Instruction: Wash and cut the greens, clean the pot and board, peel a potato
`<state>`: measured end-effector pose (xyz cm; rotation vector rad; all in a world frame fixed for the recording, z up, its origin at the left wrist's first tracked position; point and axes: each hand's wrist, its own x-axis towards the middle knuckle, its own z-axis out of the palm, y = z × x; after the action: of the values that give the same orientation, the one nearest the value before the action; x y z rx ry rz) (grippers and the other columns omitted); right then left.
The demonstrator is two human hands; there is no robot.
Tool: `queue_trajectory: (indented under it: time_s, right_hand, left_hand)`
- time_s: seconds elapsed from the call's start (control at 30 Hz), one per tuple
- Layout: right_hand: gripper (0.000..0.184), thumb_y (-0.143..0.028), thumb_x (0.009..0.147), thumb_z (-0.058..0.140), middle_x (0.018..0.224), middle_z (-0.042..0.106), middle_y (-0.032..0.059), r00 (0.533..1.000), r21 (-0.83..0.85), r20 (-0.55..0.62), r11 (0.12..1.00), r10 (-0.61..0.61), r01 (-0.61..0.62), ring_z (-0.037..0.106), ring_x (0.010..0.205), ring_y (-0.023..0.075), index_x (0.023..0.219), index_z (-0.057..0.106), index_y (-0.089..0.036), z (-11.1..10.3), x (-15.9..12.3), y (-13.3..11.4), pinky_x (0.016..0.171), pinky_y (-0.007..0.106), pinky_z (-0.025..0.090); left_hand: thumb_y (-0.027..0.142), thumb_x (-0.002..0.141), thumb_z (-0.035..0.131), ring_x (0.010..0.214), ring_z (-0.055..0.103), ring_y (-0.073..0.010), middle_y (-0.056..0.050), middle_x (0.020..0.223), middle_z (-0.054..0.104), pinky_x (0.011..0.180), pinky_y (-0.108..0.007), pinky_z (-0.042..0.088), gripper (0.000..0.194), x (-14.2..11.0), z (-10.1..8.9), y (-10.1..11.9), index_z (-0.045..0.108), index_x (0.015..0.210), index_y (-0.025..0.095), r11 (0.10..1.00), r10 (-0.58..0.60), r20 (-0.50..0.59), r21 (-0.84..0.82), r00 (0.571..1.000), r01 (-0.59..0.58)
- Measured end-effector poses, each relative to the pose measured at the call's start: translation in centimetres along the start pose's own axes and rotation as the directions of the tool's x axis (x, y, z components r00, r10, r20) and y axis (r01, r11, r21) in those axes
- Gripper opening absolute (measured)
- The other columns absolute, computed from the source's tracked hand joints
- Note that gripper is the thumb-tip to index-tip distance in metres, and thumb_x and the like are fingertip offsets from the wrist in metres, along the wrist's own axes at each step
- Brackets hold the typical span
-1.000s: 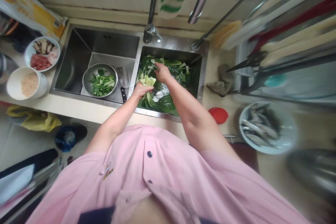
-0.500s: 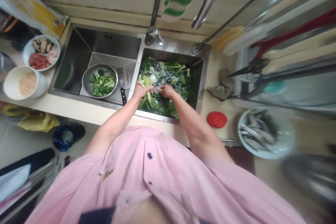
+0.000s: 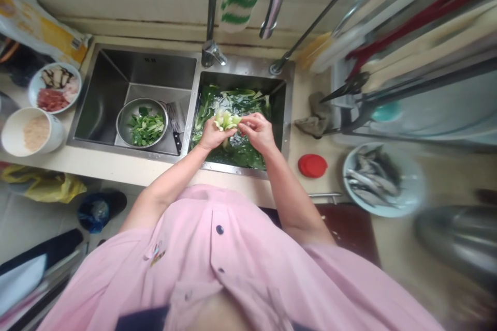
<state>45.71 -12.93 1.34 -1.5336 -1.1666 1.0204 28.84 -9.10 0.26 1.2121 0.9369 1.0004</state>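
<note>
Over the right sink basin, my left hand (image 3: 213,134) is closed round a bunch of leafy greens (image 3: 227,120), its pale stem ends facing up. My right hand (image 3: 258,132) pinches at the right side of that bunch with thumb and fingers. Below both hands, more dark green leaves (image 3: 248,152) float in water in the basin (image 3: 280,108). In the left basin (image 3: 104,93), a metal bowl (image 3: 121,123) holds cut greens (image 3: 146,128). Beside the bowl lies a cleaver with a black handle (image 3: 177,143).
A faucet (image 3: 213,54) and curved spout (image 3: 269,15) rise behind the sink. To the left stand a plate of sliced meat (image 3: 52,99) and a white tub (image 3: 13,133). Rightward are a red lid (image 3: 312,165), a bowl of fish (image 3: 368,178) and a blurred rack of utensils (image 3: 411,62).
Both hands have risen from the water with the greens, whose pale stem ends now show between them. My right hand has moved to the bunch's side. The camera view has shifted slightly.
</note>
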Motion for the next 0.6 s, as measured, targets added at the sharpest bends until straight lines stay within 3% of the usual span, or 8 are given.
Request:
queue_trajectory:
  time_s: [0.13,0.23,0.33,0.47,0.53,0.6]
  right_hand:
    - [0.055,-0.062,0.074,0.082,0.094,0.071,0.0029,0.995,0.133,0.094,0.991,-0.018,0.005,0.068,0.073,0.0181,0.111,0.071,-0.023,-0.2,-0.7,-1.4,0.071,0.036,0.063]
    - [0.061,-0.068,0.074,0.081,0.107,0.074,0.0063,0.986,0.210,0.163,0.978,-0.021,-0.014,0.071,0.095,0.0245,0.116,0.068,-0.025,-0.5,-1.1,-2.0,0.089,0.043,0.063]
    - [0.073,-0.069,0.072,0.083,0.127,0.070,0.0100,0.984,0.222,0.170,0.975,-0.061,0.022,0.067,0.118,0.0291,0.128,0.063,-0.027,-0.2,-1.5,-2.3,0.104,0.048,0.057]
    - [0.103,-0.068,0.061,0.089,0.144,0.060,0.0133,0.985,0.149,0.123,0.984,-0.118,0.099,0.057,0.134,0.0324,0.147,0.050,-0.027,1.9,-2.1,-2.8,0.112,0.049,0.052]
    - [0.096,-0.064,0.061,0.089,0.138,0.064,0.0130,0.986,0.077,0.030,0.984,-0.164,0.161,0.059,0.132,0.0323,0.142,0.054,-0.025,3.3,-2.1,-3.0,0.114,0.048,0.049]
    - [0.073,-0.058,0.066,0.083,0.126,0.069,0.0107,0.980,-0.002,-0.074,0.983,-0.184,0.184,0.064,0.121,0.0305,0.127,0.061,-0.023,4.4,-2.0,-3.1,0.111,0.047,0.050]
  left_hand:
    - [0.040,0.062,0.095,0.077,0.069,-0.0179,-0.003,0.084,0.074,0.078,-0.031,0.055,0.044,-0.4,-0.3,-0.2,0.069,0.088,0.017,0.997,0.071,0.057,0.034,0.996,-0.073]
    - [0.047,0.064,0.094,0.081,0.070,-0.0189,-0.005,0.089,0.075,0.080,-0.031,0.056,0.049,-0.5,-0.7,-0.1,0.068,0.093,0.017,0.993,0.093,0.040,0.075,0.995,-0.096]
    - [0.048,0.065,0.093,0.085,0.071,-0.0204,-0.005,0.091,0.075,0.082,-0.033,0.056,0.050,-0.6,-0.8,0.1,0.066,0.095,0.018,0.986,0.108,0.003,0.127,0.994,-0.108]
    - [0.039,0.067,0.093,0.083,0.072,-0.0217,-0.003,0.092,0.074,0.079,-0.034,0.056,0.053,-1.4,0.3,-0.2,0.062,0.107,0.022,0.970,0.123,-0.019,0.215,0.992,-0.116]
    - [0.036,0.074,0.088,0.085,0.073,-0.0227,-0.004,0.097,0.074,0.079,-0.035,0.056,0.050,-1.8,1.1,-0.4,0.059,0.114,0.024,0.968,0.124,-0.027,0.223,0.992,-0.115]
    - [0.034,0.078,0.084,0.089,0.073,-0.0247,-0.006,0.104,0.073,0.082,-0.038,0.056,0.048,-2.0,1.6,-0.6,0.056,0.116,0.025,0.968,0.112,-0.051,0.231,0.992,-0.098]
